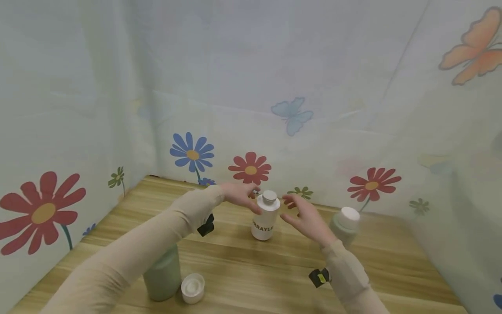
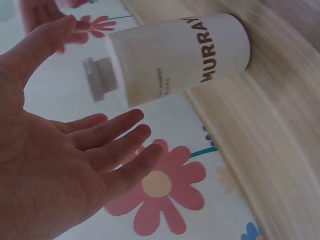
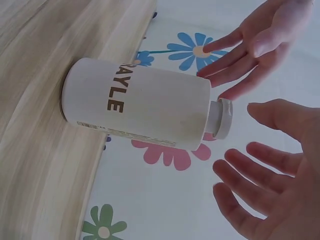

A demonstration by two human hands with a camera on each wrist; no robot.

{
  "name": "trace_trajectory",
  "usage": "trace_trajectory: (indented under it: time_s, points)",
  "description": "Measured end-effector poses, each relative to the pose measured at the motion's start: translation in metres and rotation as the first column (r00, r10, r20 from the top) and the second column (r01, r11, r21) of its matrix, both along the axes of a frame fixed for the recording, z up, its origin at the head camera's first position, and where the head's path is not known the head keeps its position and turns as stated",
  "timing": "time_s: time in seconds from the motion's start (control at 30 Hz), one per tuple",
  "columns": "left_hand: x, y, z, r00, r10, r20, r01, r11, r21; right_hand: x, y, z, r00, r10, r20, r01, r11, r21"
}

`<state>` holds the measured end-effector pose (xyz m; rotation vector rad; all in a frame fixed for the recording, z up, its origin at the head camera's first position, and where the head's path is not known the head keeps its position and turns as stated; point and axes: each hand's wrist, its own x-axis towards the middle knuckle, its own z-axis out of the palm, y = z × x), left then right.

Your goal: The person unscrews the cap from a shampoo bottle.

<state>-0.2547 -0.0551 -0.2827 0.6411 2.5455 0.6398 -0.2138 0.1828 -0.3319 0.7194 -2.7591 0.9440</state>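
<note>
A white bottle point(image 1: 263, 223) with brown lettering stands upright on the wooden table, its narrow neck topped by a small flat-rimmed piece. To its left is my left hand point(image 1: 240, 195), fingers spread and slightly bent beside the bottle's shoulder. My right hand point(image 1: 303, 216) hovers on the opposite side, with a gap between it and the bottle. In the left wrist view the left hand point(image 2: 75, 150) holds nothing, its palm facing the white bottle point(image 2: 175, 57). The right wrist view shows the right hand point(image 3: 270, 185) apart from the bottle point(image 3: 145, 105), likewise with nothing in it.
A green bottle with a white cap point(image 1: 350, 213) stands behind my right wrist. Near the front left, another green bottle point(image 1: 162, 277) is partly hidden by my left sleeve, and a loose white cap point(image 1: 193, 288) lies beside it. A flowered curtain point(image 1: 235, 109) borders the table.
</note>
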Motion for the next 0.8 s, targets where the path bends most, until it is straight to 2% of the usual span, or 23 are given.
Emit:
trace_trajectory:
  time_s: [0.17,0.37,0.5,0.63,0.8]
  points:
    - [-0.007,0.007,-0.011,1.0,0.022,0.012,-0.021,0.999,-0.043,-0.008,-0.008,-0.002,1.0,-0.015,-0.02,0.015,1.0,-0.012]
    - [-0.018,0.008,-0.025,0.999,0.037,0.003,-0.036,0.997,-0.072,-0.018,-0.018,-0.002,1.0,-0.006,0.02,0.006,1.0,-0.02]
    - [-0.025,0.011,-0.037,0.998,0.055,0.045,-0.054,0.998,-0.016,-0.023,-0.024,-0.004,0.999,-0.025,0.048,0.026,1.0,-0.016]
    - [-0.029,0.014,-0.049,0.989,0.066,0.132,-0.075,0.995,0.059,-0.026,-0.031,-0.007,0.998,-0.02,0.053,0.021,0.999,-0.027]
    - [-0.028,0.018,-0.059,0.981,0.023,0.192,-0.049,0.99,0.131,-0.03,-0.037,-0.012,1.0,-0.025,0.015,0.025,0.998,-0.05]
